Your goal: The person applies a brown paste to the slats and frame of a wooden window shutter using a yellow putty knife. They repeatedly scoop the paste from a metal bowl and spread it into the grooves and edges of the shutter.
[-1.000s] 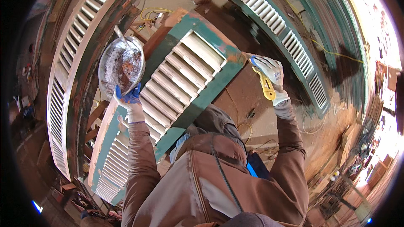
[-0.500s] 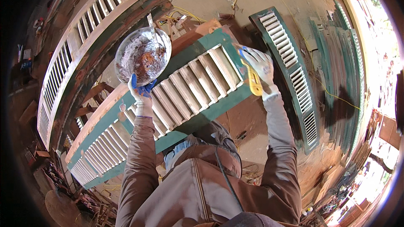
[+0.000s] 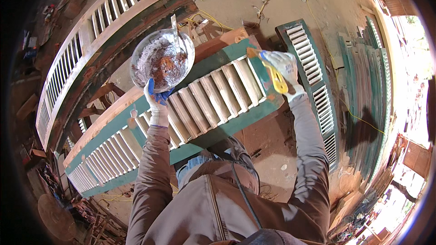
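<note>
My left hand point(image 3: 157, 105), in a pale glove with blue fingertips, holds a round metal bowl point(image 3: 185, 73) from its near side. Reddish-brown paste point(image 3: 167, 67) lies in the bowl, and a narrow flat tool point(image 3: 175, 28) leans against its far rim. Closed round a yellow-handled putty knife point(image 3: 279, 81) is my gloved right hand point(image 3: 285, 65). The knife's blade is at the right end of a green louvered shutter point(image 3: 249, 116), over the end rail; whether it touches cannot be made out. Reddish-brown patches mark that rail. The shutter's slats are whitish and worn.
A long pale-framed louvered shutter point(image 3: 86, 36) lies on stacked boards at the left. Another dark green shutter point(image 3: 316, 79) stands just right of my right hand. Several green shutters point(image 3: 363, 95) are piled farther right. Yellow cords point(image 3: 352, 111) cross the dusty floor.
My right hand has brought the putty knife leftward over the shutter's end rail. The view has shifted slightly; my left hand still holds the bowl.
</note>
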Demonstrator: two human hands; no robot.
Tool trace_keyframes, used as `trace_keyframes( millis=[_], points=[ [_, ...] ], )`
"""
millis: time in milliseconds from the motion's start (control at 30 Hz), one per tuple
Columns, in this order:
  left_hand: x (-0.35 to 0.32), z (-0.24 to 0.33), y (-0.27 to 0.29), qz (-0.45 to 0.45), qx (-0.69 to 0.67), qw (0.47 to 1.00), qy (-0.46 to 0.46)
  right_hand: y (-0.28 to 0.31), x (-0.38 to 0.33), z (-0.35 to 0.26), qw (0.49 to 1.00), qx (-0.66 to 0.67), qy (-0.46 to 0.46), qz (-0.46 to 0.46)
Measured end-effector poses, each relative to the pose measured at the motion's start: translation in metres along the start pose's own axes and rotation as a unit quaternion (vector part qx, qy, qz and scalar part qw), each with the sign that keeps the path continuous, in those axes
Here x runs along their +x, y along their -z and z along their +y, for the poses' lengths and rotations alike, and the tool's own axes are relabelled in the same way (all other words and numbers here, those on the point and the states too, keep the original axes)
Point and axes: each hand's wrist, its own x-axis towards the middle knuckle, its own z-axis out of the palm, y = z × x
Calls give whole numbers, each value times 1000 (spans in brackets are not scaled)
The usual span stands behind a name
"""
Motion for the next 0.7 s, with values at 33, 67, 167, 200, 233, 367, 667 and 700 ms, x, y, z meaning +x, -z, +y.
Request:
trace_keyframes(
  millis=[33,67,167,200,233,367,667,700],
  points=[
    [-1,-1,-2,-7,-1,1000,-14,3,12,0,1000,20,-14,-18],
    [0,-3,-5,-19,-2,1000,-25,3,14,3,999,33,-7,-20],
    [2,-6,-4,-31,7,998,-45,-42,-17,13,997,-53,40,-36],
    [0,-7,2,-26,12,998,-51,-32,-19,9,995,-45,65,-60],
    [-3,-6,7,-7,14,999,-48,-17,-11,2,994,-30,64,-83],
    [4,-4,9,6,-6,1000,-19,15,14,10,993,94,14,-67],
    [1,-10,7,23,6,999,-32,19,-16,3,996,70,-5,-60],
    [2,-10,5,9,6,1000,-29,18,-12,12,999,47,25,-7]
  ],
)
